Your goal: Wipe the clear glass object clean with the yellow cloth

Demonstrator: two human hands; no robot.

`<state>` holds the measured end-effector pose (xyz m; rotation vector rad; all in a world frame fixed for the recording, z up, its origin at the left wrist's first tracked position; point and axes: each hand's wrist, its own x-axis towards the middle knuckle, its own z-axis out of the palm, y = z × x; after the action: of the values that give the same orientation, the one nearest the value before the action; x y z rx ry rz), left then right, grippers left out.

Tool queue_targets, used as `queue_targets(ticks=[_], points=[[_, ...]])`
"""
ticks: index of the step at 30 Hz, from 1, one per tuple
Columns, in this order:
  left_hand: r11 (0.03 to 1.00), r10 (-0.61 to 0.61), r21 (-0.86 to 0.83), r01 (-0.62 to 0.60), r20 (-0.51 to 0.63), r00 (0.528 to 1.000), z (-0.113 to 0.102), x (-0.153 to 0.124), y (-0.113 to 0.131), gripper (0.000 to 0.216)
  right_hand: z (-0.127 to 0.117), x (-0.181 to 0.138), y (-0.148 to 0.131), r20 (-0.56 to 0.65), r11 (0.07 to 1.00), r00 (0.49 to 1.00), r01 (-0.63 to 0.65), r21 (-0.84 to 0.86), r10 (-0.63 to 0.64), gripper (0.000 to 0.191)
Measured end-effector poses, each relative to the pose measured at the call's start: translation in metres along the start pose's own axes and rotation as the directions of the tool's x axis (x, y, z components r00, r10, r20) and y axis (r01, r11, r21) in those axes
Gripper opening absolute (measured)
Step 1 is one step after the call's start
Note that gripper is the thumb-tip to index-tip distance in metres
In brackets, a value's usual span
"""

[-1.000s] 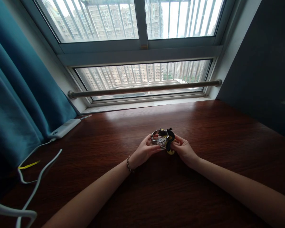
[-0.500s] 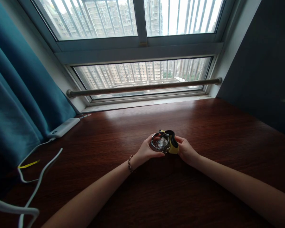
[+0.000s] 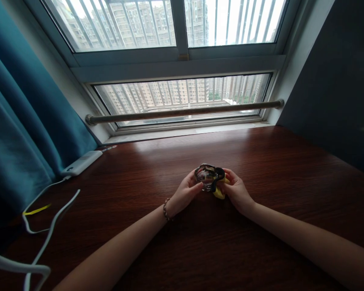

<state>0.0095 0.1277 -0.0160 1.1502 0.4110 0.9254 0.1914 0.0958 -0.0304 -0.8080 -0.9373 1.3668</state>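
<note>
Between my hands, a little above the wooden tabletop, is a small round item (image 3: 205,176) with a clear, shiny middle and a dark rim. A black curved piece (image 3: 220,174) and a yellow part (image 3: 219,194) are on its right side. I cannot make out its exact kind. My left hand (image 3: 185,192) grips the clear round side, thumb at the lower front edge and fingers behind. On the other side, my right hand (image 3: 239,193) pinches the black and yellow side. Its fingertips are partly hidden behind the item. A braided bracelet (image 3: 166,209) circles my left wrist.
The reddish-brown wooden tabletop (image 3: 133,169) reaches to a barred window with a metal rail (image 3: 185,113). At the left lie a white power strip (image 3: 82,162), white cables (image 3: 53,226) and a yellow strip (image 3: 38,209). A blue curtain (image 3: 27,105) hangs beside them.
The round item has been turned and tilted in my hands. My left thumb has moved up onto its front edge, and my right fingers have shifted further over the black and yellow side.
</note>
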Motion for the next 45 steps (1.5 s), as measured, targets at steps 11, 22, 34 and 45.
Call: queue_targets(ticks=[11, 22, 34, 45], points=[[0.993, -0.118, 0.033, 0.116, 0.058, 0.991, -0.004, -0.005, 0.007, 0.072, -0.003, 0.003, 0.002, 0.108, 0.992, 0.992, -0.074, 0.100, 0.063, 0.036], [0.985, -0.148, -0.096, 0.147, -0.005, 0.989, -0.002, -0.002, 0.012, 0.073, -0.004, 0.002, -0.003, 0.232, 0.995, 0.968, -0.089, -0.054, 0.100, 0.045], [0.896, -0.295, -0.293, 0.333, 0.165, 0.941, -0.013, -0.003, 0.010, 0.061, -0.003, 0.002, -0.002, 0.184, 0.995, 0.978, -0.097, -0.027, 0.100, 0.055], [0.877, -0.408, -0.232, 0.421, 0.104, 0.907, -0.009, -0.001, 0.007, 0.063, -0.011, 0.004, 0.008, 0.047, 0.996, 0.999, -0.020, -0.081, 0.024, 0.026]])
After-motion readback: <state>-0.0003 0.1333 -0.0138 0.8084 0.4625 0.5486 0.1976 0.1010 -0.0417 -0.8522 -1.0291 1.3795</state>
